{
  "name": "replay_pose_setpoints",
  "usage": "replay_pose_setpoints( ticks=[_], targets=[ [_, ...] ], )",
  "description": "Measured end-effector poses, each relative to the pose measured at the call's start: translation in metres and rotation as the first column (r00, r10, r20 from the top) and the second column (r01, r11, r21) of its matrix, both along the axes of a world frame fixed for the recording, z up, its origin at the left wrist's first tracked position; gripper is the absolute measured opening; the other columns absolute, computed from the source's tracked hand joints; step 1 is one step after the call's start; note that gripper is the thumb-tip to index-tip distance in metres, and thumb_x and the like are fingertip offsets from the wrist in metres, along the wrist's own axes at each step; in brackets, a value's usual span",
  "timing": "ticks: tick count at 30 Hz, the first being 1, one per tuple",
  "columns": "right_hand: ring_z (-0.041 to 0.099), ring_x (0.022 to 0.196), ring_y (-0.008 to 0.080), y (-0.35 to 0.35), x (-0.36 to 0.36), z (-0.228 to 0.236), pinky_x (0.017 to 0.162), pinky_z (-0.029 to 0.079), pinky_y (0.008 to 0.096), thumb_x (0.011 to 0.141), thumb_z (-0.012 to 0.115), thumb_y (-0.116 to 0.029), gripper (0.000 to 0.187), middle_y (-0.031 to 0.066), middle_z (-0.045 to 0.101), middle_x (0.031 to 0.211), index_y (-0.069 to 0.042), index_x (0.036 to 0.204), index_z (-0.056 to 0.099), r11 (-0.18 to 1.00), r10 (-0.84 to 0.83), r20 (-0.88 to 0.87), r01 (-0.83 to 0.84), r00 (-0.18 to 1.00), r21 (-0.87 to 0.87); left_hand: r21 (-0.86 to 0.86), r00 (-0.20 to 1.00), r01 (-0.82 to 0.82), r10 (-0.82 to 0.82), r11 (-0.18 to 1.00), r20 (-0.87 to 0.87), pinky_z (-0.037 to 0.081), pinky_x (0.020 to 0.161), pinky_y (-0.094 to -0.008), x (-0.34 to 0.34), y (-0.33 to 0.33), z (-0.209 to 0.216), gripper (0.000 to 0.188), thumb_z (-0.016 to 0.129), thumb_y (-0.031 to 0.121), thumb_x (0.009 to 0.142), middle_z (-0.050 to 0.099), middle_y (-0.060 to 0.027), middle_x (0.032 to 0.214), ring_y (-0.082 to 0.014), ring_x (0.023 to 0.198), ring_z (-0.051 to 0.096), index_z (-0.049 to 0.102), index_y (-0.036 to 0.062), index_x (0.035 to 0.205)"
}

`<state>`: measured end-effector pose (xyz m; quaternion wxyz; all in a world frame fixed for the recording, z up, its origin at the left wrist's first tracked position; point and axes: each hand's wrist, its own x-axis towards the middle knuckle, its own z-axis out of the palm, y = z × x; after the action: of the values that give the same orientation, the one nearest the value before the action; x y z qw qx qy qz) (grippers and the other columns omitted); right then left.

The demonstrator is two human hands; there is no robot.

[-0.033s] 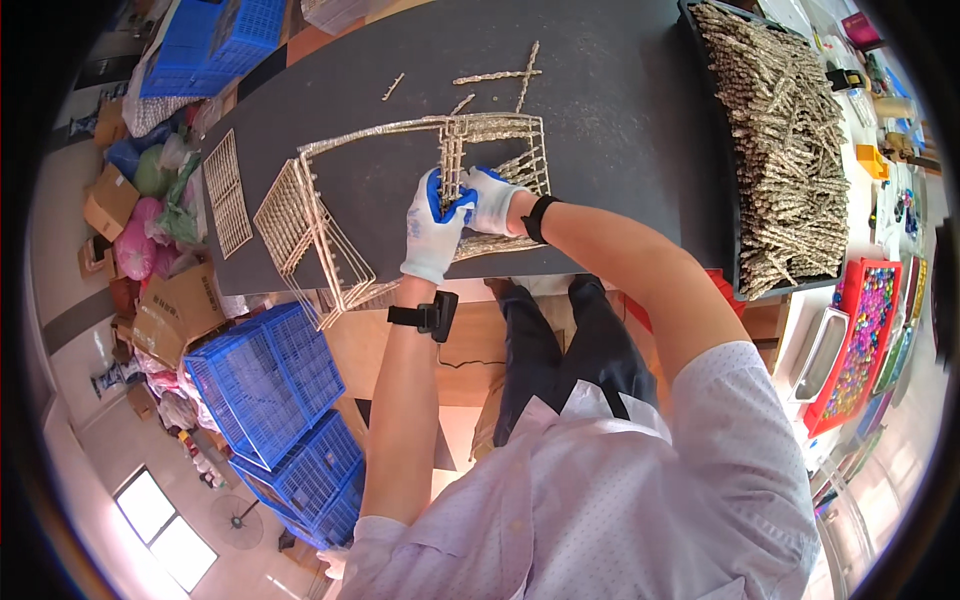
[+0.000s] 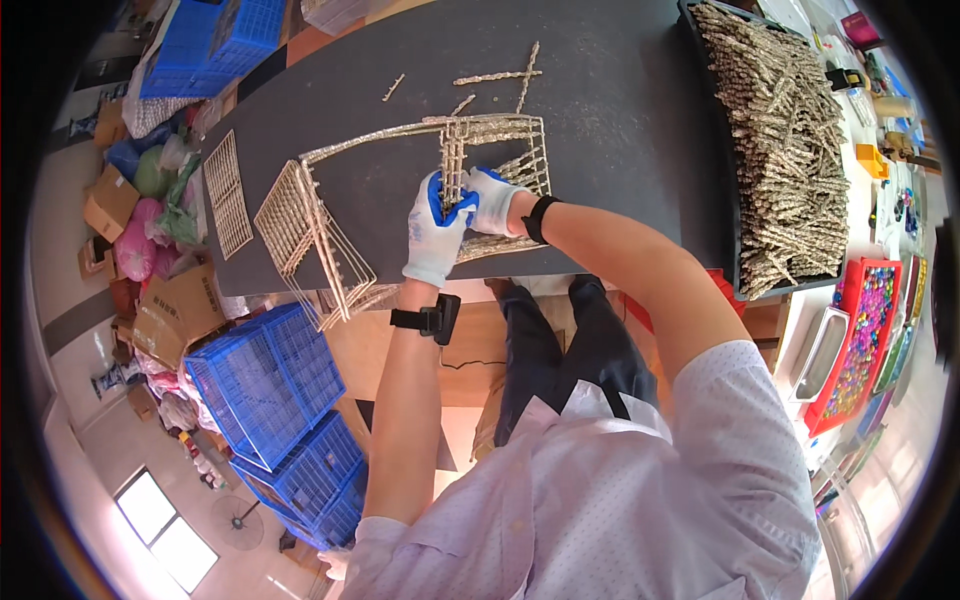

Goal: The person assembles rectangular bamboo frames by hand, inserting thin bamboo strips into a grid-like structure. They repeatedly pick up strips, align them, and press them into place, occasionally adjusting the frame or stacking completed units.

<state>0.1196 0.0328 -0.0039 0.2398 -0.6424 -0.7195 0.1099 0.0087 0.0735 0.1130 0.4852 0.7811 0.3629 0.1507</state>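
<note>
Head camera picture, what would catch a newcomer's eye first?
Two gloved hands, the left hand and right hand, meet on a pale woven-stick frame near the front of the dark table. At the table's right end lies a big heap of stick bundles, and blue crates stand stacked on the floor, lower left.
</note>
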Motion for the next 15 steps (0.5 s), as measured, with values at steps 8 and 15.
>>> replay_pose_setpoints(
  ticks=[8,15],
  targets=[
    [0.065,0.094,0.0344,0.027,0.06,0.034,0.076,0.054,0.0397,0.09,0.054,-0.02,0.043,0.0235,0.064,0.102,0.004,0.125,0.045,0.818,-0.562,-0.019,0.552,0.827,-0.162,-0.088,0.972,-0.236,0.237,0.968,0.002,0.052,0.068,-0.0238,0.007,-0.066,0.002,0.048,0.067,-0.003,0.08,0.063,-0.005,0.094,-0.0092,0.077,0.06,0.048,0.0007,0.124],
    [0.064,0.098,0.0364,0.022,0.061,0.042,0.081,0.053,0.0429,0.093,0.049,-0.031,0.045,0.0245,0.062,0.109,-0.002,0.128,0.047,0.812,-0.529,-0.154,0.446,0.834,-0.376,-0.182,0.996,-0.064,0.074,0.981,0.052,0.053,0.072,-0.0246,0.009,-0.045,-0.005,0.047,0.065,-0.004,0.081,0.063,-0.0063,0.101,-0.01,0.084,0.06,0.048,-0.0006,0.125]
  ],
)
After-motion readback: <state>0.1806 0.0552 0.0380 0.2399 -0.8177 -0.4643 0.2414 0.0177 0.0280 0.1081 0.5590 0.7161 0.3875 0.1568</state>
